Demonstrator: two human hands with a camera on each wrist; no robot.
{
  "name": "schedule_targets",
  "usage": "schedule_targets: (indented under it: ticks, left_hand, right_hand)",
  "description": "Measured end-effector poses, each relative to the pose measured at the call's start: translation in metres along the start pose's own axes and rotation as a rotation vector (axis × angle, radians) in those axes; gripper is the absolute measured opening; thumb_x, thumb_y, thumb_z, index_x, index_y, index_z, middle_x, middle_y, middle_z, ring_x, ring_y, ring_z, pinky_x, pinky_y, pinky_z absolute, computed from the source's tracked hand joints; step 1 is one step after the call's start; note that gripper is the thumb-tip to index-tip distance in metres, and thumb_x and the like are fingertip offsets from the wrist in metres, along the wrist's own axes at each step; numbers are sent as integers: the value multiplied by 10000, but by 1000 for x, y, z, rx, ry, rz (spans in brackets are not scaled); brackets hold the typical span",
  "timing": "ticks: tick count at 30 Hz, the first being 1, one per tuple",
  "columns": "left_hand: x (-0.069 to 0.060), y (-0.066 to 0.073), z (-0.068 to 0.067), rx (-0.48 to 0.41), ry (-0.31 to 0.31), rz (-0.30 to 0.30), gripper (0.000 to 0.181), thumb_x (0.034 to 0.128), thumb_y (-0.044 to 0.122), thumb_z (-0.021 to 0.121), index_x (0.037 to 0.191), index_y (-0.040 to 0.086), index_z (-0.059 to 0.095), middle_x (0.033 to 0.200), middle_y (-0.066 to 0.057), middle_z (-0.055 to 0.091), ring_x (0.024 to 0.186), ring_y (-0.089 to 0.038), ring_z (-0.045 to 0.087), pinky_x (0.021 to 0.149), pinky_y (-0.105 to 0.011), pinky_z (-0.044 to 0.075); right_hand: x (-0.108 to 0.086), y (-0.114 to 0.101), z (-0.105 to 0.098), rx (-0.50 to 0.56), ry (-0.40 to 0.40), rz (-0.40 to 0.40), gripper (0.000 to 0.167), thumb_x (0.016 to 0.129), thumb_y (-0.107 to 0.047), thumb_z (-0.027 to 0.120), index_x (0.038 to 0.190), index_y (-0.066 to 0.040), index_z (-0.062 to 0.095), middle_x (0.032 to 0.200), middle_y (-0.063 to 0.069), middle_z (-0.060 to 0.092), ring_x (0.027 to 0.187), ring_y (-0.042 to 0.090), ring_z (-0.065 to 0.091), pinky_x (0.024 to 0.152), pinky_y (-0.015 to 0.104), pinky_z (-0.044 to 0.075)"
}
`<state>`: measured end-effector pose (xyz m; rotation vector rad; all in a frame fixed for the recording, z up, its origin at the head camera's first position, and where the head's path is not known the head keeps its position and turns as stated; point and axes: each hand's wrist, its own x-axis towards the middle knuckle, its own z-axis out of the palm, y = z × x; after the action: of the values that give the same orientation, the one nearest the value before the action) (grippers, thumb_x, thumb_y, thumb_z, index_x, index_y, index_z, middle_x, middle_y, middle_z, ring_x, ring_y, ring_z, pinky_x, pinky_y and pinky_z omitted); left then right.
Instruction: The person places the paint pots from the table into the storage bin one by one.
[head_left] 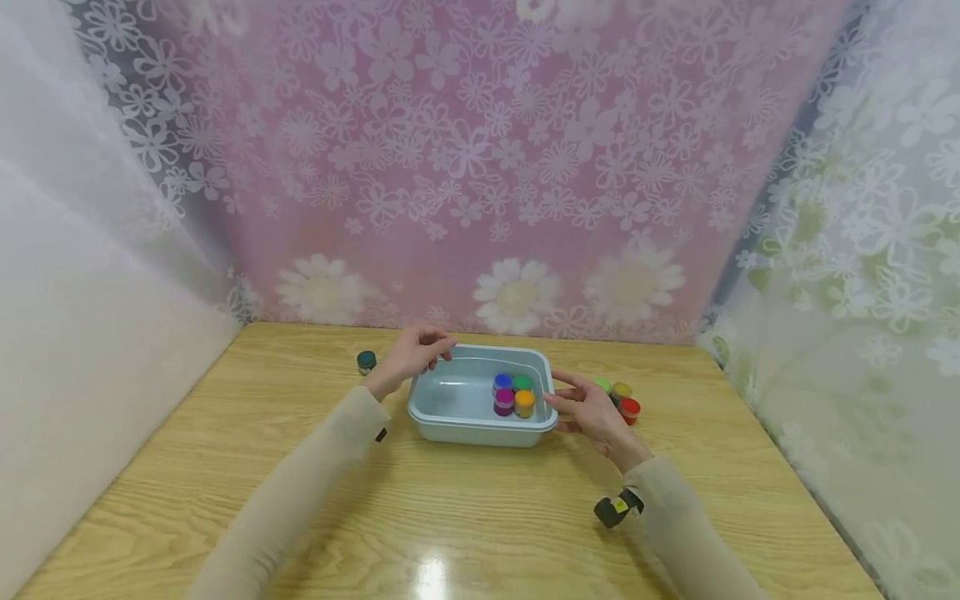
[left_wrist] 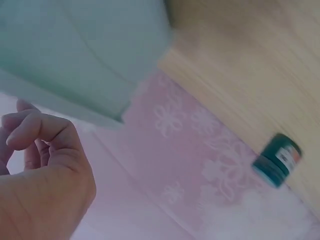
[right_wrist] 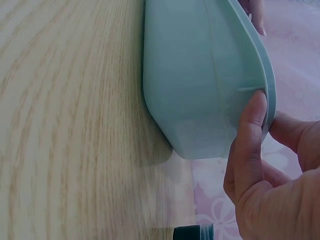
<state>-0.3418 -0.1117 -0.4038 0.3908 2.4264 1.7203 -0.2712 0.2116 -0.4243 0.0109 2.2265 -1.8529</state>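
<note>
A pale blue-green plastic tub point(head_left: 480, 432) stands on the wooden table. Inside it, toward the right, sit small paint pots: a blue pot point(head_left: 503, 384), a green pot point(head_left: 522, 383), a purple pot point(head_left: 504, 403) and an orange pot point(head_left: 524, 405). My right hand point(head_left: 592, 412) pinches the tub's right rim; in the right wrist view its fingers point(right_wrist: 250, 135) press the outer wall below the lip. Over the tub's back left corner hovers my left hand point(head_left: 411, 357), fingers loosely bent around nothing. Whether it touches the rim is unclear.
A dark teal pot point(head_left: 367, 361) stands left of the tub, behind my left wrist. Beyond my right hand are a light green pot point(head_left: 603, 385), a yellow pot point(head_left: 621, 392) and a red pot point(head_left: 629, 408). Floral curtains point(head_left: 517, 167) enclose the table point(head_left: 450, 508).
</note>
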Motion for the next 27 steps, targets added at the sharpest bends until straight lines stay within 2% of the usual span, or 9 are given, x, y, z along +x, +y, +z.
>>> schedule_targets:
  ticks: [7, 11, 14, 16, 21, 27]
  left_hand:
    - [-5, -15, -23, -43, 33, -16, 397, 960, 369, 632, 1193, 52, 678, 1034, -270, 658, 593, -162, 452, 504, -243, 378]
    - [-6, -25, -34, -31, 25, 8, 402, 970, 335, 627, 1201, 8, 661, 984, -266, 653, 588, -143, 473, 492, -251, 381]
    - [-7, -30, -45, -20, 18, 5, 360, 971, 318, 630, 1173, 24, 674, 1013, -285, 651, 633, -189, 527, 500, -262, 413]
    - [-8, -33, -52, -13, 11, -19, 321, 971, 313, 631, 1152, 53, 682, 1065, -305, 641, 702, -267, 577, 517, -264, 442]
    - [-14, -39, -72, 22, -3, -77, 314, 972, 320, 628, 1177, 83, 653, 1129, -268, 639, 881, -380, 623, 581, -321, 511]
    - [-17, -46, -89, 31, 46, -101, 359, 971, 321, 628, 1235, 77, 631, 1194, -212, 636, 1083, -438, 563, 815, -520, 536]
  right_hand:
    - [0, 0, -1, -1, -6, 12, 641, 930, -220, 688, 1498, -143, 402, 1326, 207, 535, 1045, 270, 660, 765, 337, 621]
    - [2, 1, -2, 4, 4, 22, 638, 925, -225, 694, 1493, -159, 412, 1314, 188, 545, 1025, 251, 665, 752, 318, 620]
    - [3, 1, -2, 13, 11, 16, 631, 925, -225, 695, 1489, -156, 420, 1318, 200, 543, 991, 225, 673, 741, 312, 621]
    - [3, 2, -2, 10, 2, 9, 634, 929, -229, 690, 1493, -149, 412, 1339, 223, 533, 983, 215, 675, 749, 318, 621]
    - [3, 5, -2, 8, -6, 12, 620, 944, -206, 669, 1499, -142, 401, 1367, 253, 513, 954, 209, 679, 754, 324, 621]
    - [2, 4, -3, 18, 10, 12, 610, 951, -194, 660, 1501, -147, 400, 1368, 247, 512, 968, 230, 686, 724, 300, 621]
